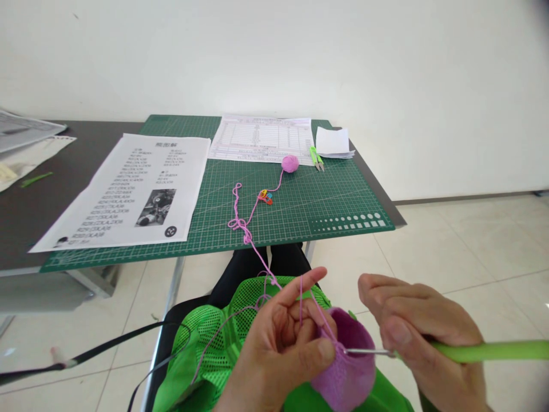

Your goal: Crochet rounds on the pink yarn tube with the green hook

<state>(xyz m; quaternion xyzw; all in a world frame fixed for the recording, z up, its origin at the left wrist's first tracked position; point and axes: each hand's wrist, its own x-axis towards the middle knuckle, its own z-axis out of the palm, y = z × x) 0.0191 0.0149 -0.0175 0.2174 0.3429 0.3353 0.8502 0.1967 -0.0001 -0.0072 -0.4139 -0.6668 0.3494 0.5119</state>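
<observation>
Tangled yarn (247, 237), yarn ball (290, 163), snips (317, 159), green mat (338, 191)

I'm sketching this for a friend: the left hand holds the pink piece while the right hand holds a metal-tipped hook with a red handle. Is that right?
Not quite: the handle is bright green, not red, as the head view shows. The left hand does hold the pink piece, and the right hand does hold the metal-tipped hook.
</observation>
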